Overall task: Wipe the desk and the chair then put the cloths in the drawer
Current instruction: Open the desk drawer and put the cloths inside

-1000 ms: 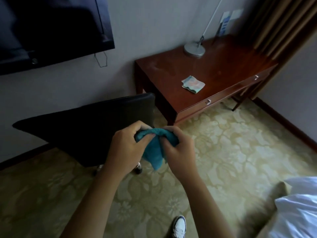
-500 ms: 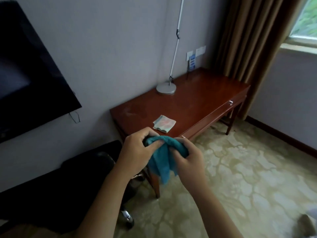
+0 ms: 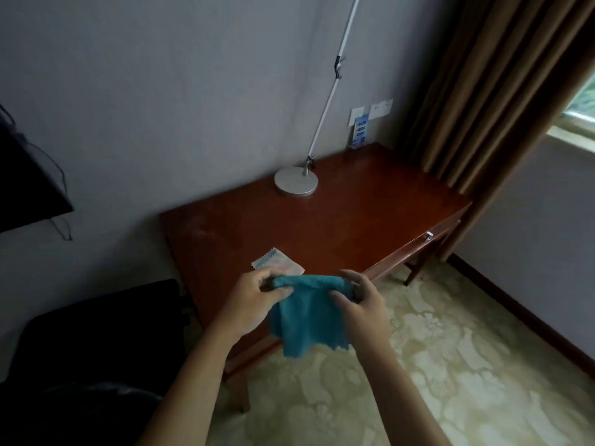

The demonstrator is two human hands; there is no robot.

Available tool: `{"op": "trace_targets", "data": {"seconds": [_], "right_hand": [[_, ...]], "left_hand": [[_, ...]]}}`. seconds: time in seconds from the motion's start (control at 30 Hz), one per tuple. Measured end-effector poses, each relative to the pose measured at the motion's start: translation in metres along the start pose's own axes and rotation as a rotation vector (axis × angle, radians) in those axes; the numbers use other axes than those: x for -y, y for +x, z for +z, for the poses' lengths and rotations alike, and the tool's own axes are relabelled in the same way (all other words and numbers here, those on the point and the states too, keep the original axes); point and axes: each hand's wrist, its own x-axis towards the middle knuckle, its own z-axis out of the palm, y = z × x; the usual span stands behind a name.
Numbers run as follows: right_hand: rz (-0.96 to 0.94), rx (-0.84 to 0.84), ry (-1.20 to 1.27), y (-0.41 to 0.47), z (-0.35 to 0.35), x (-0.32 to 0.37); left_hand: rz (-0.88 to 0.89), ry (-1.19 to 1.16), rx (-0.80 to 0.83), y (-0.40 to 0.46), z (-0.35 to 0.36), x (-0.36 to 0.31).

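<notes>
A teal cloth (image 3: 307, 320) hangs spread between my hands over the front edge of the dark wooden desk (image 3: 338, 226). My left hand (image 3: 257, 300) pinches its upper left corner and my right hand (image 3: 362, 299) pinches its upper right corner. A second, pale folded cloth (image 3: 278, 262) lies on the desk just behind my left hand. The desk's drawer front with a metal knob (image 3: 428, 235) faces right. The black chair (image 3: 96, 349) stands at the lower left.
A desk lamp with a round silver base (image 3: 296, 185) stands at the back of the desk. A wall-mounted TV (image 3: 25, 188) is at the left, brown curtains (image 3: 483, 91) at the right. Patterned carpet (image 3: 450, 365) covers the floor.
My hands have pulled apart and the teal cloth, bunched before, now hangs opened out. The view has moved closer to the desk and turned right; the chair has slid to the lower left.
</notes>
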Motion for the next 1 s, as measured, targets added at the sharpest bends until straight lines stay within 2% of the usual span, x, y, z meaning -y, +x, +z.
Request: {"op": "trace_targets", "data": {"seconds": [0.07,0.17,0.23,0.37,0.6,0.7,0.77,0.87,1.0], "right_hand": [[0.166,0.062,0.119,0.03,0.001,-0.005],[0.362,0.252,0.245,0.071,0.01,-0.02],[0.404,0.342,0.206,0.093,0.017,-0.027],[0.494,0.402,0.244,0.154,0.033,-0.044],[0.706,0.532,0.214,0.268,0.045,-0.074],[0.766,0.538,0.226,0.302,0.042,-0.088],[0.791,0.557,0.204,0.32,0.04,-0.1],[0.803,0.576,0.175,0.336,0.04,-0.114],[0.845,0.595,0.146,0.339,0.039,-0.126]], "left_hand": [[-0.057,-0.096,-0.055,0.021,0.004,0.002],[-0.125,-0.183,-0.109,0.053,0.009,0.007],[-0.167,-0.191,-0.152,0.074,0.01,0.016],[-0.31,-0.213,-0.236,0.122,0.012,0.045],[-0.669,-0.33,-0.408,0.202,0.035,0.09],[-0.773,-0.09,-0.597,0.232,0.037,0.117],[-0.826,0.251,-0.628,0.247,0.036,0.136],[-0.776,0.651,-0.47,0.261,0.034,0.157],[-0.672,0.801,-0.332,0.274,0.036,0.175]]}}
